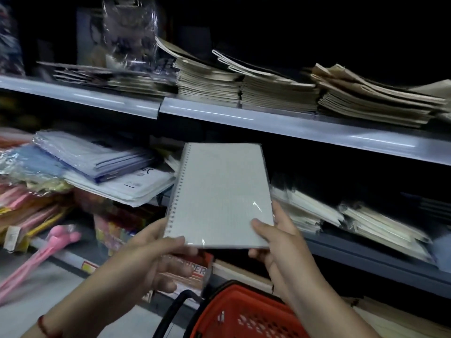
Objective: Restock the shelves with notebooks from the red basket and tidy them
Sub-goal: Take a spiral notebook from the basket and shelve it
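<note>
I hold a grey spiral notebook [220,193] in clear wrap upright in front of the middle shelf [366,252]. My left hand [156,254] grips its lower left corner, thumb on the cover. My right hand [275,240] pinches its lower right corner, thumb on top. The red basket [244,313] with a black handle sits below my hands at the bottom edge. Its contents are hidden from view.
The upper shelf [244,117] carries uneven stacks of beige notebooks [275,93]. On the middle shelf lie pale notebook stacks [366,223] at right, wrapped blue and white pads [105,167] at left. Colourful packets [29,206] and a pink toy [56,242] sit far left.
</note>
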{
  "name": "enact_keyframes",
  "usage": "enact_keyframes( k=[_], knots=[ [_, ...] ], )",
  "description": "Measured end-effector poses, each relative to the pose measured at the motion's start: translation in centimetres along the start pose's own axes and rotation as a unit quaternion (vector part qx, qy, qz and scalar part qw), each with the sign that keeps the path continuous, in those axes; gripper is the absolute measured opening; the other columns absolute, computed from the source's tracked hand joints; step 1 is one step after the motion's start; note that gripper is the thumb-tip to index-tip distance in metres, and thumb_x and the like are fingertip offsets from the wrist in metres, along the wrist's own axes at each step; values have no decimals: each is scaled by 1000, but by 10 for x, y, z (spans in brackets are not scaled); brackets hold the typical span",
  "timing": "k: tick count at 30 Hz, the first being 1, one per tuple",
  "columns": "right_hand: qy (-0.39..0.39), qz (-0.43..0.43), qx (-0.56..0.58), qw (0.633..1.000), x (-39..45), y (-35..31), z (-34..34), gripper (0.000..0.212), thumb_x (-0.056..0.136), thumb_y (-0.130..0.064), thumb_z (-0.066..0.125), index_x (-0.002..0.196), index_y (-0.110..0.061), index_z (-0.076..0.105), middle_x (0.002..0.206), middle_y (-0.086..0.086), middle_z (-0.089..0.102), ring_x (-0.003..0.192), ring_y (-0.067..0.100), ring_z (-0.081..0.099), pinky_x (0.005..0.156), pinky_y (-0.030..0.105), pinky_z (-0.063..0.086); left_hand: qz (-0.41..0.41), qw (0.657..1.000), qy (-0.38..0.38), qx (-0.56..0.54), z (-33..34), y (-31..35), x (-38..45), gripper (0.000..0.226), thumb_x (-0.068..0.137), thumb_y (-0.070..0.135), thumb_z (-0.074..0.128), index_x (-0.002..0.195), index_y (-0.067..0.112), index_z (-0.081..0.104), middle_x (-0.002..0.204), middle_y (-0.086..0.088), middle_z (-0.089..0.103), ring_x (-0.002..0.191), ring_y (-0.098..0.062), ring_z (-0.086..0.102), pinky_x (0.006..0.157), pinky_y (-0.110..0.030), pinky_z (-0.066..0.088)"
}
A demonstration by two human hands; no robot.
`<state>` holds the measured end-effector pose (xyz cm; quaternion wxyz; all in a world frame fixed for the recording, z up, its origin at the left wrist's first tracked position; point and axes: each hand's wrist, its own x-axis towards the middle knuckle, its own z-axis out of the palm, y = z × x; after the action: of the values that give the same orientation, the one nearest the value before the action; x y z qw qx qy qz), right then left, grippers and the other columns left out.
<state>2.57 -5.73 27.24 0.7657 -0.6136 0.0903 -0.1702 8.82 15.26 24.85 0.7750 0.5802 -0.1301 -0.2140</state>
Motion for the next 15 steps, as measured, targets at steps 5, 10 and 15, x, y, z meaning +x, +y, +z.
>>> enact_keyframes(
  k=[5, 10, 15],
  knots=[
    [16, 24, 11, 1000, 96, 1, 22, 35, 98, -2, 50, 123, -24, 60, 112, -1, 69, 77, 15, 64, 43, 19, 46, 30, 996, 74, 38, -9, 25, 75, 16, 97, 1, 50, 110, 9, 57, 68, -8, 64, 48, -14, 58, 36, -20, 40],
    [51, 60, -23, 997, 184, -12, 40, 35, 98, -6, 56, 129, -20, 49, 113, 4, 59, 69, 14, 58, 44, 18, 50, 57, 987, 126, 84, -15, 57, 167, 7, 96, 0, 49, 101, 1, 54, 79, -14, 64, 54, -17, 63, 42, -23, 48],
    [88, 70, -306, 946, 237, -13, 43, 31, 93, -36, 68, 94, -5, 62, 69, 8, 57, 53, 15, 50, 44, 22, 41, 62, 974, 181, 122, -17, 78, 230, 9, 92, 2, 51, 90, -3, 57, 81, -16, 61, 52, -15, 55, 39, -17, 45]
  ],
)
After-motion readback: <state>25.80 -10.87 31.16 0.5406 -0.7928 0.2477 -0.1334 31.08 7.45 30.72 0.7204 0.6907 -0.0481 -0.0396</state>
